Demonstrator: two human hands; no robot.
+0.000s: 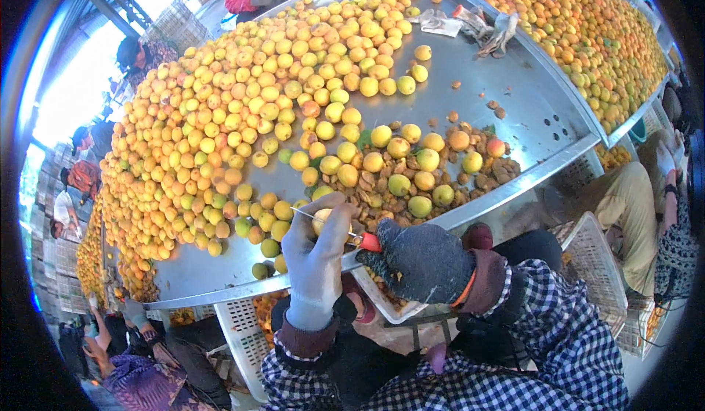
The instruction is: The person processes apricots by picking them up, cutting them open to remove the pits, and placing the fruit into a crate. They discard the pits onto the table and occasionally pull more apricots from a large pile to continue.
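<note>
My left hand [317, 253], in a pale grey glove, is closed around a yellow apricot [321, 221] above the near edge of the metal table. My right hand [426, 262], in a dark grey glove, grips a tool with a red handle [369, 243]. Its thin metal shaft points left, across the fingers of my left hand and by the fruit. Whether the tip has gone into the apricot I cannot tell. Just beyond my hands lie loose apricots [420, 206] among brown pits and scraps [376, 198].
A big heap of apricots [220, 117] covers the table's left and far side. Crumpled gloves [498, 33] lie on its bare metal [470, 69]. A second heap [573, 33] is at the far right. White plastic crates [593, 264] stand below the rim. Co-workers sit on both sides.
</note>
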